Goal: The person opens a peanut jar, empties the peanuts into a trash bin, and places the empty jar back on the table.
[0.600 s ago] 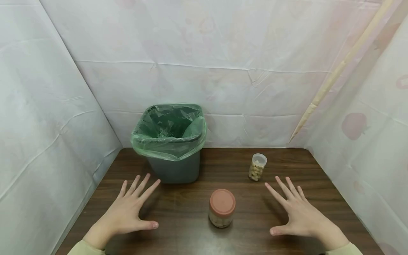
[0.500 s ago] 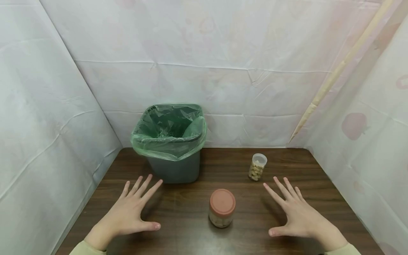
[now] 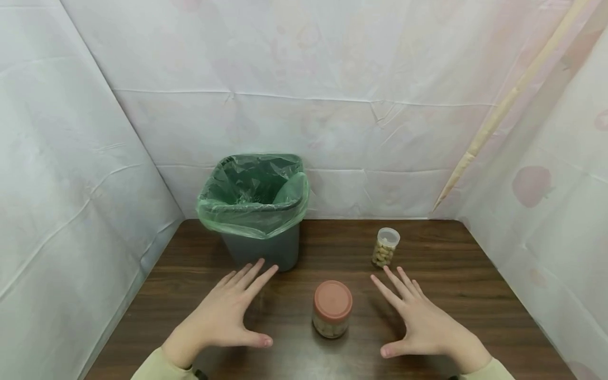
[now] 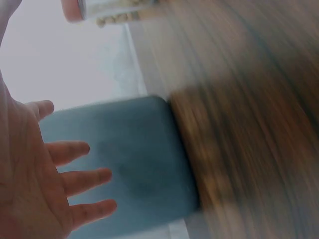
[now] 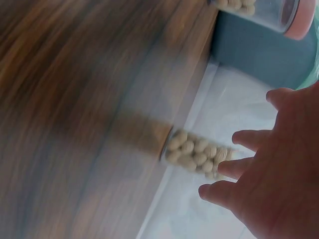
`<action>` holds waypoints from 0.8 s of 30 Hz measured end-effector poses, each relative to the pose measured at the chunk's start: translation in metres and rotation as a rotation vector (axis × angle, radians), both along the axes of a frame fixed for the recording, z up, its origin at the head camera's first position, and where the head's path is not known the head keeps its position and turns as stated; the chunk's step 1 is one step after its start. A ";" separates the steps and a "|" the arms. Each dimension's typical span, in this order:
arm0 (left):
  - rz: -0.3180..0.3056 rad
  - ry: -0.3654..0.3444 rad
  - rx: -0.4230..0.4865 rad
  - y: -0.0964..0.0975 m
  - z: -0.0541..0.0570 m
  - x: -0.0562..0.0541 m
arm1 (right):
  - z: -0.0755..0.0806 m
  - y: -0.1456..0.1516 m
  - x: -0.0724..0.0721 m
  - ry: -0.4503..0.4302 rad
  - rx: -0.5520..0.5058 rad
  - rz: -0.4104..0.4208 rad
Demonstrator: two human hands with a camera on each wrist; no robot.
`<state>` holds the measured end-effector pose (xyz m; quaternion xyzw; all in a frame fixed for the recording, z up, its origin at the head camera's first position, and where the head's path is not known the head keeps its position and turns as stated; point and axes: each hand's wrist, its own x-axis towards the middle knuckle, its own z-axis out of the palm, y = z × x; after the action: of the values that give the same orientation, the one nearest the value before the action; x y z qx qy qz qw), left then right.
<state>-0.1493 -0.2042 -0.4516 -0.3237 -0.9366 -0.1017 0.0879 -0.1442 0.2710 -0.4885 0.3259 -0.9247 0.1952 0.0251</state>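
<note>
Between my two hands a clear jar with a pinkish-brown lid [image 3: 333, 303] stands upright on the wooden table. Several pale nuts lie low inside that jar [image 5: 261, 12] in the right wrist view. My left hand [image 3: 223, 314], fingers spread, is to the jar's left and apart from it. To its right is my right hand [image 3: 420, 322], also spread and holding nothing. Just beyond the right fingertips a smaller clear jar [image 3: 386, 248] stands, mostly full of pale nuts. Whether its whitish top is a lid cannot be told.
A grey bin [image 3: 273, 248] lined with a green plastic bag [image 3: 256, 224] stands at the back left of the table [image 3: 342, 253], beyond my left fingers. White printed sheets [image 3: 332, 132] enclose the back and both sides. A pale pole-like strip [image 3: 480, 140] slants down the back right corner.
Both hands have moved inward toward the lidded jar, the left one to the right and the right one to the left. The bin and both jars stay where they stood.
</note>
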 end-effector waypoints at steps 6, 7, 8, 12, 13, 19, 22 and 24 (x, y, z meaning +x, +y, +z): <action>-0.102 -0.029 0.020 0.042 0.001 -0.010 | -0.004 -0.022 -0.005 -0.057 -0.007 0.052; -0.115 -0.037 0.020 0.049 0.002 -0.011 | -0.005 -0.026 -0.006 -0.061 -0.007 0.062; -0.130 -0.047 0.021 0.056 0.002 -0.012 | -0.005 -0.030 -0.007 -0.055 -0.006 0.069; -0.184 -0.053 0.001 0.082 0.003 -0.016 | -0.010 -0.046 -0.013 0.004 -0.022 0.065; -0.196 -0.045 -0.006 0.088 0.003 -0.017 | -0.012 -0.050 -0.014 0.017 -0.029 0.058; -0.260 -0.004 -0.013 0.112 0.006 -0.019 | -0.018 -0.065 -0.020 -0.063 -0.083 0.045; -0.283 0.016 -0.010 0.121 0.007 -0.019 | -0.020 -0.069 -0.022 -0.114 -0.093 0.058; -0.295 0.025 -0.005 0.126 0.008 -0.019 | -0.022 -0.071 -0.024 -0.128 -0.103 0.073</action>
<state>-0.1683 -0.0784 -0.4432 -0.4593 -0.8779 -0.1070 0.0829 -0.1678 0.1996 -0.5105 0.3447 -0.9006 0.2637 -0.0242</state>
